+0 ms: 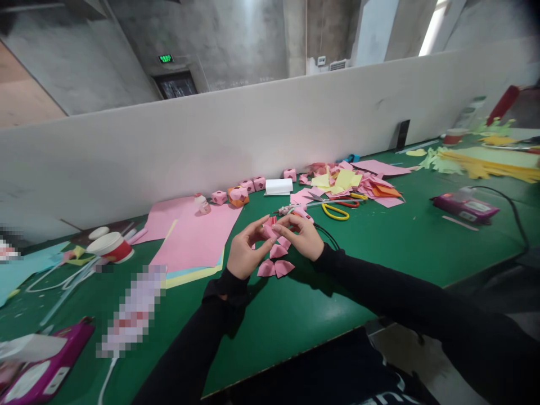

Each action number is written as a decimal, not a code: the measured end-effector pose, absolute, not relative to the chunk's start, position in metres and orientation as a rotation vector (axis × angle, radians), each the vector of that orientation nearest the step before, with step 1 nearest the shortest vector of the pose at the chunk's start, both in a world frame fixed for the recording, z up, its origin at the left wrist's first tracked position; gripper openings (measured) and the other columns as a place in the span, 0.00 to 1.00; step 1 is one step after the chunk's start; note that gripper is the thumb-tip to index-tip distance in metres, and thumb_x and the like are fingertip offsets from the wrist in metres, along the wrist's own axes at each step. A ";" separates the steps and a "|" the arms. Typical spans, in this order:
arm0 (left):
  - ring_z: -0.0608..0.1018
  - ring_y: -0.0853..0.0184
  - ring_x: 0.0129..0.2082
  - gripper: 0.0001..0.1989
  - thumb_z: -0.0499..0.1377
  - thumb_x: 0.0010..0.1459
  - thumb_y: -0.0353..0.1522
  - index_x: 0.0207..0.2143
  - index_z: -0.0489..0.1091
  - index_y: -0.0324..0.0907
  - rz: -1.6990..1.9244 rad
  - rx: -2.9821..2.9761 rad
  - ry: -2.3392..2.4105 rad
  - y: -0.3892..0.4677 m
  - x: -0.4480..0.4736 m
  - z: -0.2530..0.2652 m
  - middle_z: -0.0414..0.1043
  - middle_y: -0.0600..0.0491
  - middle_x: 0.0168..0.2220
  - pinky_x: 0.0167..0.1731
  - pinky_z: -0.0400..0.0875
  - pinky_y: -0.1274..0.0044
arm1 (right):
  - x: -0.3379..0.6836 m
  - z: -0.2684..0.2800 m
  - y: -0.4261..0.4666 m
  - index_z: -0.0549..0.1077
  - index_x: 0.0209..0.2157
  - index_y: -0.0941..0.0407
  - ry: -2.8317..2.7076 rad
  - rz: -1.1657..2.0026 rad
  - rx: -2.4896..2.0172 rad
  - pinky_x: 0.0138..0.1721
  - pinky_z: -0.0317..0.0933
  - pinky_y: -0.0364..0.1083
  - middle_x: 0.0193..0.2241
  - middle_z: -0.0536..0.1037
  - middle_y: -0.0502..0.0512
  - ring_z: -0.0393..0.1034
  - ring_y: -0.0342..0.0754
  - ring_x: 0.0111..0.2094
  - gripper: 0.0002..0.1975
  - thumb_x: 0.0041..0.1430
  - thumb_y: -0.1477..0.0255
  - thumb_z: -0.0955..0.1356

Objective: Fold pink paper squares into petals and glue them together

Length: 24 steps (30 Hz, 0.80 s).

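Observation:
Between the fingers of my left hand (247,250) and my right hand (302,236) is a small folded pink paper piece (270,228), held just above the table. Both hands pinch it, and the fingertips cover part of it. Below them lie several folded pink paper pieces (276,268), some partly hidden by the hands. Just beyond my right hand rests a pink glue gun (301,212) with a dark cord. Scissors with yellow handles (336,211) lie to its right.
Pink paper sheets (198,239) and a small glue bottle (202,204) are at left. Finished-looking pink paper balls (238,196) line the back beside a white box (279,186). Paper scraps (343,180) pile at back right. Purple power strips (466,208) and a paper cup (110,247) stand farther out.

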<state>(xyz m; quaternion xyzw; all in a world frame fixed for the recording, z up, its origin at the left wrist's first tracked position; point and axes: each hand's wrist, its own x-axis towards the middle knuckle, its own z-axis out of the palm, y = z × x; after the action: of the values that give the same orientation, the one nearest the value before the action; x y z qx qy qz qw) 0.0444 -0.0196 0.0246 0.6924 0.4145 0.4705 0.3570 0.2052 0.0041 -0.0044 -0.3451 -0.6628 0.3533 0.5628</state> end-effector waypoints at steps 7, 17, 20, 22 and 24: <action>0.73 0.69 0.33 0.26 0.64 0.48 0.35 0.51 0.67 0.39 1.248 1.800 1.090 -0.021 0.045 0.025 0.70 0.53 0.31 0.39 0.72 0.75 | 0.203 -0.005 0.004 0.73 0.32 0.56 -1.506 0.880 -0.797 0.33 0.63 0.45 0.27 0.75 0.52 0.69 0.45 0.30 0.13 0.55 0.60 0.68; 0.74 0.70 0.31 0.24 0.64 0.48 0.35 0.49 0.68 0.39 1.258 1.803 1.061 -0.022 0.045 0.028 0.70 0.54 0.29 0.37 0.72 0.75 | 0.202 -0.008 0.009 0.72 0.31 0.56 -1.379 1.095 -0.684 0.33 0.64 0.44 0.28 0.74 0.51 0.68 0.44 0.30 0.12 0.53 0.61 0.69; 0.74 0.71 0.31 0.23 0.64 0.48 0.34 0.49 0.68 0.39 1.273 1.777 1.055 -0.020 0.043 0.027 0.70 0.54 0.30 0.37 0.71 0.76 | 0.204 -0.004 0.008 0.73 0.36 0.55 -1.378 0.969 -0.705 0.33 0.64 0.44 0.32 0.75 0.53 0.69 0.44 0.32 0.12 0.55 0.62 0.68; 0.74 0.71 0.31 0.23 0.64 0.48 0.34 0.48 0.68 0.40 1.307 1.757 1.068 -0.018 0.041 0.027 0.70 0.55 0.30 0.37 0.71 0.76 | 0.207 -0.001 0.005 0.73 0.38 0.54 -1.443 0.790 -0.740 0.34 0.64 0.45 0.35 0.75 0.54 0.70 0.46 0.36 0.11 0.57 0.64 0.67; 0.74 0.71 0.30 0.23 0.64 0.48 0.34 0.48 0.68 0.40 1.338 1.740 1.076 -0.017 0.041 0.027 0.70 0.55 0.29 0.36 0.71 0.76 | 0.209 0.003 0.001 0.75 0.38 0.53 -1.535 0.601 -0.771 0.34 0.64 0.45 0.36 0.75 0.55 0.69 0.47 0.39 0.09 0.58 0.66 0.66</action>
<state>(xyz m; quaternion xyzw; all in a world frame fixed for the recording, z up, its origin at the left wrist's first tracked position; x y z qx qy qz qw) 0.0409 -0.0168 0.0265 0.6690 0.4136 0.5145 0.3417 0.2089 0.0014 0.0026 -0.3346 -0.6660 0.2608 0.6136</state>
